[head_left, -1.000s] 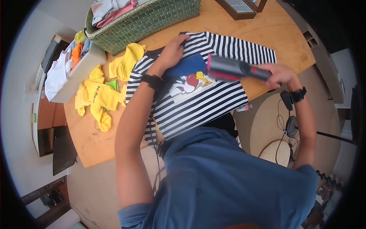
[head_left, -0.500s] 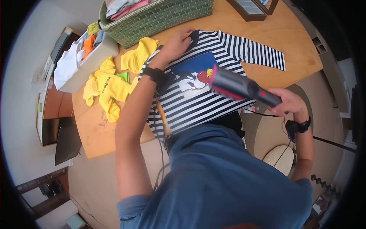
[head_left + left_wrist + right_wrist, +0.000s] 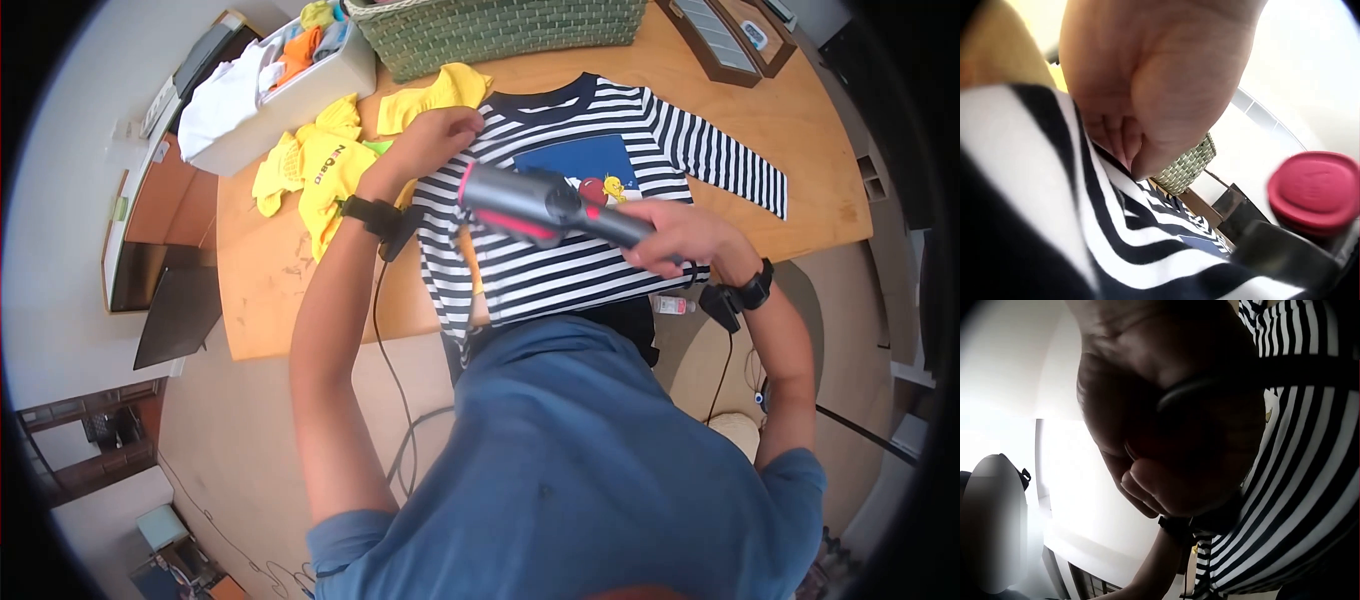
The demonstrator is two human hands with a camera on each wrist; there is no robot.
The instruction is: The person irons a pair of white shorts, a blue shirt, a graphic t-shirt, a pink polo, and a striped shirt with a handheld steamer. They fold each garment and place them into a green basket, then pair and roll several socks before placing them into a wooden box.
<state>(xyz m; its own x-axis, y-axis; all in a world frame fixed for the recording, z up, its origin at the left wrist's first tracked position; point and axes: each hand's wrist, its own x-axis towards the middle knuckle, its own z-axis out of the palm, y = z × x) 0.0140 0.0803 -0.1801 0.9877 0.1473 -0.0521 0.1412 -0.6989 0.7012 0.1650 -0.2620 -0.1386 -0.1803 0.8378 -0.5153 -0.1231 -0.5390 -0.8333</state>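
Observation:
A black-and-white striped long-sleeved shirt [image 3: 550, 275] with a blue cartoon print lies spread at the table's near edge. At its shoulder beside the dark collar is my left hand [image 3: 435, 140]; in the left wrist view its thumb and fingers pinch the striped cloth [image 3: 1138, 256]. My right hand [image 3: 680, 235] grips the handle of a grey-and-pink handheld garment steamer [image 3: 520, 195]. The steamer's head is over the left side of the shirt and covers part of the print. Its round pink end [image 3: 1313, 187] shows close by in the left wrist view.
Crumpled yellow clothes [image 3: 330, 165] lie left of the shirt. Behind them stand a white bin [image 3: 320, 100] of clothes and a green woven basket [image 3: 500, 40]. An open brown case [image 3: 715, 45] is at the back right. A cable [image 3: 385, 340] hangs below my left wrist.
The steamer has swept left across the print toward the shirt's left side, in my right hand. My left hand stays at the shoulder beside the collar. The head view has shifted.

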